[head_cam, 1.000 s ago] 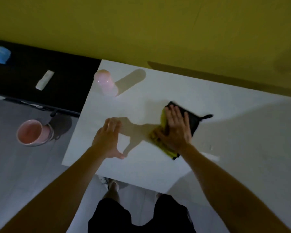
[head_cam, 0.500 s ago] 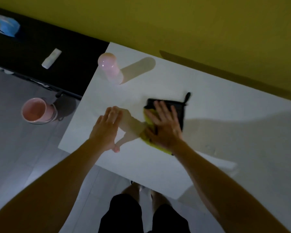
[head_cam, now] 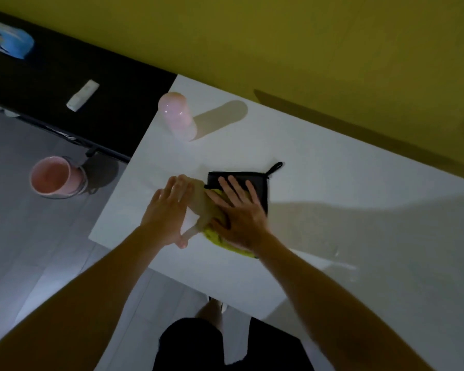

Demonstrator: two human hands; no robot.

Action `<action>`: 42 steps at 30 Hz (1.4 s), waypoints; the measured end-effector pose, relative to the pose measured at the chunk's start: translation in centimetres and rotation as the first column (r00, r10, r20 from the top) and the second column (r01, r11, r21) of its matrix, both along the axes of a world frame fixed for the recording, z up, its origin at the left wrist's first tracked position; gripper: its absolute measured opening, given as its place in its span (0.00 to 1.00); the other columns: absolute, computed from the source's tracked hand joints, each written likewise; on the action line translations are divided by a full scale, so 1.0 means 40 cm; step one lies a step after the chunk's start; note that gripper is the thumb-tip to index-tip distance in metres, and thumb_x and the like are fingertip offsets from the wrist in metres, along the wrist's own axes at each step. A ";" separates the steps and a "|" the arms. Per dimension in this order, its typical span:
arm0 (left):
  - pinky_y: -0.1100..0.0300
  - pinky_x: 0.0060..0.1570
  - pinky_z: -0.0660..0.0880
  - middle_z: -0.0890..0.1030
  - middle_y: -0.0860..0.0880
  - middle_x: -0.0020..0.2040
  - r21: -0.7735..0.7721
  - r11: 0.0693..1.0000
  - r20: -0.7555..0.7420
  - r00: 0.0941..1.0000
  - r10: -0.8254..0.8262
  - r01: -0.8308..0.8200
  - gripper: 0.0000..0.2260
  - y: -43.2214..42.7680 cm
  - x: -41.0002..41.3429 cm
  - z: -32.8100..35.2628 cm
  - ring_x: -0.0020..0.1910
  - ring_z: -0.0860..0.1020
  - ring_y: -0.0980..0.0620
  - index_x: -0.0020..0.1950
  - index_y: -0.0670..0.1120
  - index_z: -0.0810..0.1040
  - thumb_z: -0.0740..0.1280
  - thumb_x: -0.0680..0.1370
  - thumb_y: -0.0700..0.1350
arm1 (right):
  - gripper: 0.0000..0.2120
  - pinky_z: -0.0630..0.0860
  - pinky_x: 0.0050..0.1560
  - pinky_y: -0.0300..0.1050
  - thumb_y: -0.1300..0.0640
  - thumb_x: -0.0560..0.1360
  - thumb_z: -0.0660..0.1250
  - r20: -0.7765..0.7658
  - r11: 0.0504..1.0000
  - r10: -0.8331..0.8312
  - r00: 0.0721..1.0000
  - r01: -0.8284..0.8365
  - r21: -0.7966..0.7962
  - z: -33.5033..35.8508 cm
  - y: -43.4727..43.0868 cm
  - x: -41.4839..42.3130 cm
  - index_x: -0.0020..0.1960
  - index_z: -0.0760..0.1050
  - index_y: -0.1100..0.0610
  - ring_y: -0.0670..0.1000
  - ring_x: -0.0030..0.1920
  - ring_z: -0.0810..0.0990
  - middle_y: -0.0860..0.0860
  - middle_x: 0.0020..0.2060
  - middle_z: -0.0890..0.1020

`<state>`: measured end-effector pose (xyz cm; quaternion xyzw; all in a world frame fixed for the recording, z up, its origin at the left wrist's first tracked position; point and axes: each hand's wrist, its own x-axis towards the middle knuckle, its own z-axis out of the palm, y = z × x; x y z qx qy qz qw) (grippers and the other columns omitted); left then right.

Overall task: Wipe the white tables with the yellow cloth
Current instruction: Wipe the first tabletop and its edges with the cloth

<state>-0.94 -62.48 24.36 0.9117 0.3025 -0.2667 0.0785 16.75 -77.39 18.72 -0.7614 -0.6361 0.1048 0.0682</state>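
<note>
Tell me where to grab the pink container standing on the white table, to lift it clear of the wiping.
Grip the pink container round its straight middle, below the domed top, from the near side with the left hand, which lies flat on the white table closest to it. It stands upright, so a side wrap probably holds best; the rounded dome offers little to pinch.

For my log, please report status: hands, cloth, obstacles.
Both hands open: right hand flat on yellow cloth, left hand rests on white table. Pink bottle stands ahead, near far corner.
</note>
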 end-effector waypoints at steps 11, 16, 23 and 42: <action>0.33 0.83 0.56 0.31 0.40 0.87 0.053 0.991 -0.075 0.989 0.128 -0.124 0.76 -0.083 0.128 0.062 0.87 0.41 0.34 0.87 0.49 0.31 0.81 0.61 0.75 | 0.44 0.41 0.81 0.78 0.25 0.79 0.53 0.077 0.961 -0.267 0.961 0.271 -0.050 0.012 -0.036 0.192 0.88 0.54 0.46 0.64 0.87 0.45 0.60 0.88 0.50; 0.32 0.82 0.60 0.35 0.41 0.88 -0.004 0.986 -0.079 0.983 0.167 -0.168 0.79 -0.152 0.181 0.047 0.88 0.43 0.34 0.86 0.49 0.31 0.84 0.58 0.73 | 0.37 0.50 0.82 0.73 0.28 0.80 0.56 0.005 0.990 0.138 0.990 -0.138 0.006 -0.003 -0.042 0.180 0.86 0.61 0.41 0.59 0.88 0.49 0.53 0.88 0.56; 0.35 0.83 0.60 0.33 0.42 0.87 0.021 0.982 -0.050 0.981 0.189 -0.188 0.80 -0.169 0.182 0.024 0.88 0.41 0.35 0.84 0.52 0.27 0.83 0.55 0.75 | 0.36 0.47 0.82 0.74 0.30 0.83 0.50 0.104 0.824 -0.562 0.820 0.567 -0.015 0.027 -0.068 0.501 0.87 0.57 0.45 0.62 0.87 0.49 0.56 0.88 0.54; 0.37 0.81 0.65 0.36 0.40 0.87 0.051 0.988 -0.083 0.986 0.148 -0.144 0.81 -0.171 0.190 0.034 0.88 0.44 0.34 0.84 0.51 0.27 0.82 0.54 0.76 | 0.35 0.47 0.81 0.75 0.33 0.81 0.56 0.081 0.806 -0.591 0.802 0.592 0.021 0.036 -0.017 0.418 0.85 0.65 0.47 0.63 0.86 0.53 0.57 0.87 0.58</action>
